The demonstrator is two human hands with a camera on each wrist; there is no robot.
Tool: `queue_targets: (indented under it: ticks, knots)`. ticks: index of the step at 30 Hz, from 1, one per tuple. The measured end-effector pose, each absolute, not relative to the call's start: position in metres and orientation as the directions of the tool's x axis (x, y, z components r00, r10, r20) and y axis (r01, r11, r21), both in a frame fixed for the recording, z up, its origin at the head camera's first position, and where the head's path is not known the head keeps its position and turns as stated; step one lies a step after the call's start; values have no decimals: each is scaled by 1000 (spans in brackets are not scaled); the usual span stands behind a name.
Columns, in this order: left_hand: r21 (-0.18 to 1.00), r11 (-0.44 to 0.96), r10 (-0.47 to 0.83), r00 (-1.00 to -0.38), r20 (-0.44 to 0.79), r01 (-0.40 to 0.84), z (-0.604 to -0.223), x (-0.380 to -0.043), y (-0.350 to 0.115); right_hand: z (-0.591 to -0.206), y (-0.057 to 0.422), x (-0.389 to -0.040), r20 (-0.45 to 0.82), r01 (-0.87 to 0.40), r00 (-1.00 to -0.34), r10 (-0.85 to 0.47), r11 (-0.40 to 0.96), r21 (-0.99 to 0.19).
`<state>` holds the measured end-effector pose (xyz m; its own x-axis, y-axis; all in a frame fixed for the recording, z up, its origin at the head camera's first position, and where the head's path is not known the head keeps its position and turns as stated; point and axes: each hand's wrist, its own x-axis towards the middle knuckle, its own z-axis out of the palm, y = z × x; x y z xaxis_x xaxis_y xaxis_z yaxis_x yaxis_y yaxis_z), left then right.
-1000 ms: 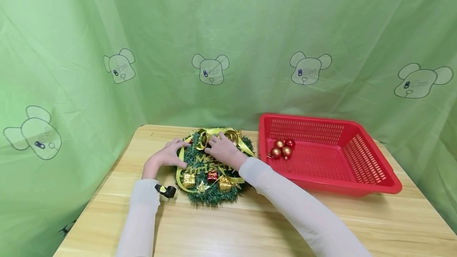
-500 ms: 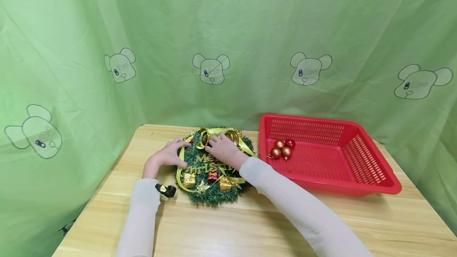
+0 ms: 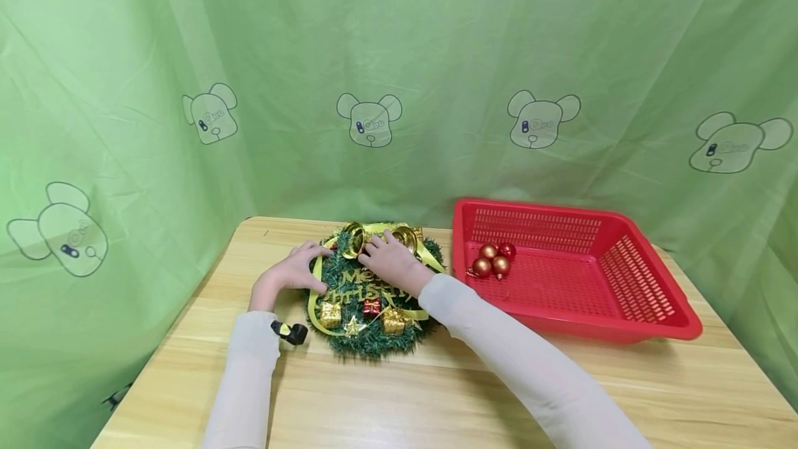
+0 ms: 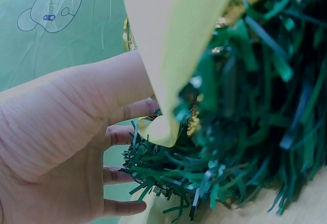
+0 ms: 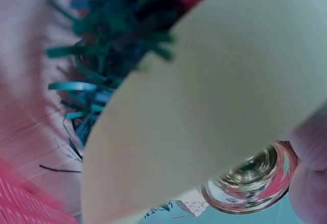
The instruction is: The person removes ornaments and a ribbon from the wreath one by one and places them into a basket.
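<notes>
A green tinsel Christmas wreath (image 3: 368, 346) lies on the table, trimmed with yellow ribbon (image 4: 176, 40), gold lettering (image 3: 358, 294), small gift boxes (image 3: 371, 307) and a gold star (image 3: 353, 328). My left hand (image 3: 291, 274) is at its left edge, thumb and fingers spread apart; in the left wrist view, fairly straight fingers touch the tinsel. Over the upper part of the wreath, my right hand (image 3: 394, 265) reaches in between two gold bells (image 3: 354, 241). Its fingertips are hidden among the decorations. One bell (image 5: 253, 178) shows beside the right fingers in the right wrist view, partly covered by ribbon.
Right of the wreath stands a red plastic basket (image 3: 598, 331). Several gold and red baubles (image 3: 501, 266) sit in its left end. Behind the wooden table (image 3: 374, 400) hangs a green curtain (image 3: 436, 172). A black wrist camera (image 3: 291, 332) is on the left sleeve.
</notes>
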<state>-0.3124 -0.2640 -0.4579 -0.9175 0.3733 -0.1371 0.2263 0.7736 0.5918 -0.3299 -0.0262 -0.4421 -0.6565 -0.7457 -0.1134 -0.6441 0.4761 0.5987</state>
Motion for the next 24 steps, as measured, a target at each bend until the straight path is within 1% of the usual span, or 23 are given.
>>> queue_targets:
  ticks: [14,24]
  knots:
    - [602,767,374,-917,-138,222,-457,-312,-264,-440,-28,-329,-122,-670,-656,-745,500,549]
    - [598,771,371,-918,-141,220,-457,-313,-265,-443,-31,-332,-121,-661,-657,-744,492,567]
